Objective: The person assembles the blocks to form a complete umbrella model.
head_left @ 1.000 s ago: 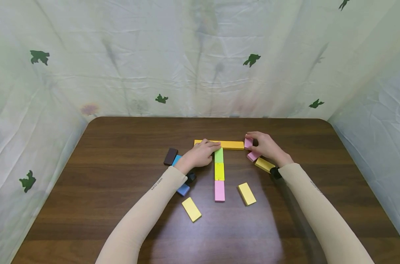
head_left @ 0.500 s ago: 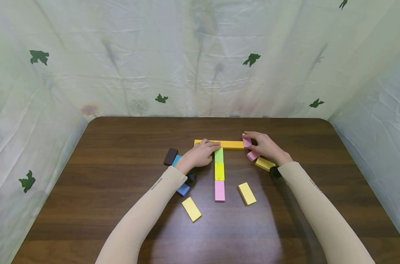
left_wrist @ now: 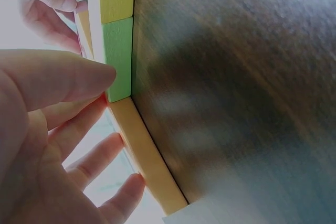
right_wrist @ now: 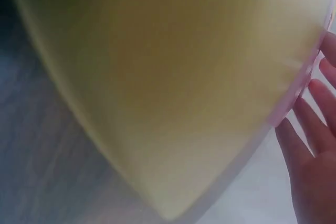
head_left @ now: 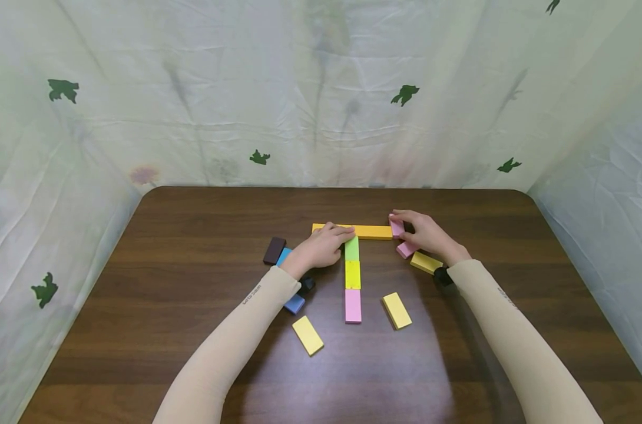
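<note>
An orange bar lies crosswise on the table, and a column of a green block, a bright yellow block and a pink block runs from it towards me. My left hand rests on the bar; its thumb is at the green block in the left wrist view, fingers extended along the orange piece. With thumb and fingers, my right hand pinches a small pink block at the bar's right end. Another pink block lies just below those fingers.
Yellow blocks lie right of the column, under the right wrist and at the front. A dark brown block and blue blocks sit by the left forearm. A blurred yellow block fills the right wrist view.
My right hand has slid the pink block slightly left against the orange bar's end, and it has stayed there since the middle frame. My left hand has kept its place.
</note>
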Available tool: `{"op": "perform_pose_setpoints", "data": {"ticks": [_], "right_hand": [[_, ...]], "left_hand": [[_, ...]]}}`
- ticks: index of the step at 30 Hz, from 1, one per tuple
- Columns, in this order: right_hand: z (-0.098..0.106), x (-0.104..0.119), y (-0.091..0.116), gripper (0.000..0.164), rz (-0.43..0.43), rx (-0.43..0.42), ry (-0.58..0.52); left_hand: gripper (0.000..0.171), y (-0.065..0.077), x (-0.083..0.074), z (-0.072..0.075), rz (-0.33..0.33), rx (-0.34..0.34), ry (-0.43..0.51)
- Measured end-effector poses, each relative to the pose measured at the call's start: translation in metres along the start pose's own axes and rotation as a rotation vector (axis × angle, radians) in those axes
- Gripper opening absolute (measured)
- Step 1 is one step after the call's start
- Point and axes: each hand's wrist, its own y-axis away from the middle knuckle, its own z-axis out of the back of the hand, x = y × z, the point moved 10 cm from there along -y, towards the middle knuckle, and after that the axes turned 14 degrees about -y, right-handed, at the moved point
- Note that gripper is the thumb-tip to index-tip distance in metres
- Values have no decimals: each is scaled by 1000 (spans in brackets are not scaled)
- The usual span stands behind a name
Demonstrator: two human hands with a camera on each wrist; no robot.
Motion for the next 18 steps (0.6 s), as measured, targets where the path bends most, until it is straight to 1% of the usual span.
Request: {"op": "perform_pose_setpoints", "data": {"ticks": [4, 5, 11, 18], "right_hand": [[6, 0, 2, 53, 1, -24, -18], [7, 1, 3, 52, 5, -33, -20], [17, 2, 10, 50, 41, -70, -26], [25, 0, 19, 43, 71, -94, -4]], "left_hand": [[51, -1, 0, 0, 0, 4, 8], [51, -1, 1, -1, 11, 20, 16], [52, -1, 1, -3, 22, 28, -19], [52, 1, 0, 0, 17, 17, -6]]}}
